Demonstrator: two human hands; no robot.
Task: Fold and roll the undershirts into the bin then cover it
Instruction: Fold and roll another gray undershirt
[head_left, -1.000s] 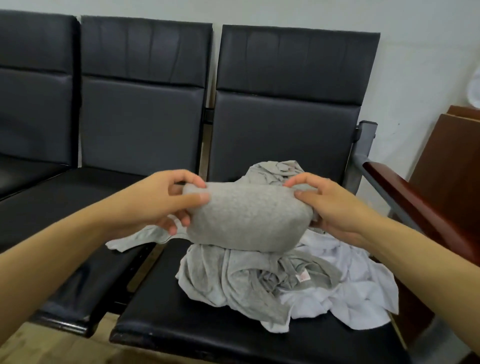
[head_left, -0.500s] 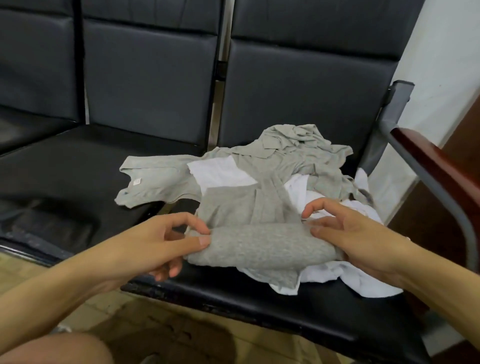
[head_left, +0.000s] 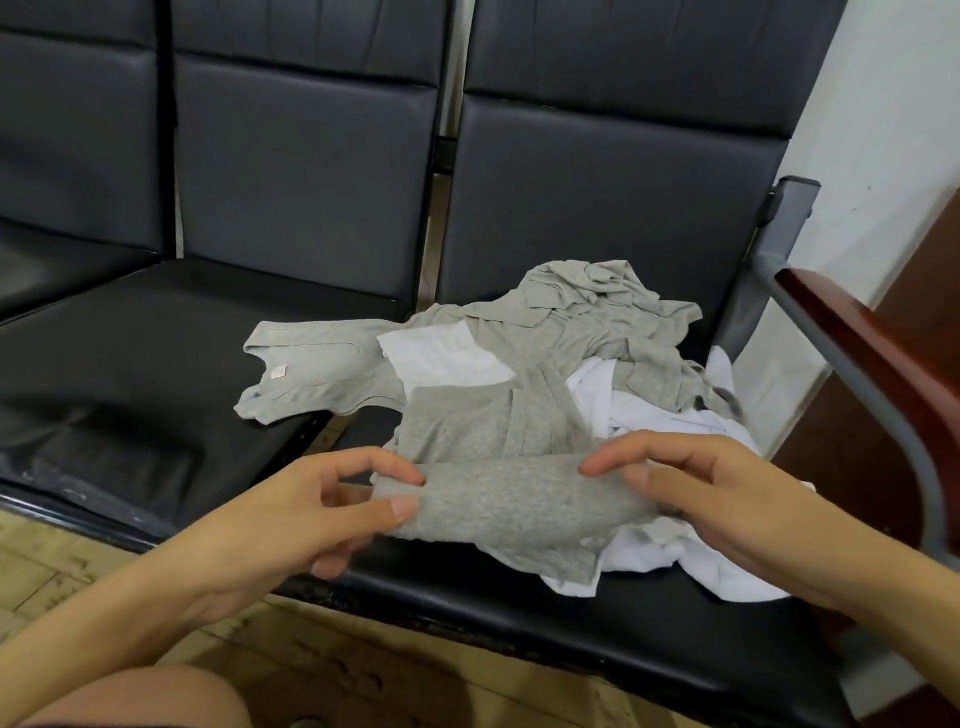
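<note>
Black padded bench seats (head_left: 156, 332), white wall (head_left: 883, 104)

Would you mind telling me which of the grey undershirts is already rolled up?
The rolled grey undershirt held between the left hand and the right hand; the other grey undershirts lie flat or crumpled on the seat.

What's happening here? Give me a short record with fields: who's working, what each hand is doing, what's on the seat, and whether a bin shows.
worker: a person, bare hands
left hand: pinches the left end of the rolled grey undershirt
right hand: holds the roll's right end
seat: black, bears a loose pile of grey and white undershirts
armrest: wooden, at right
bin: none in view
</note>
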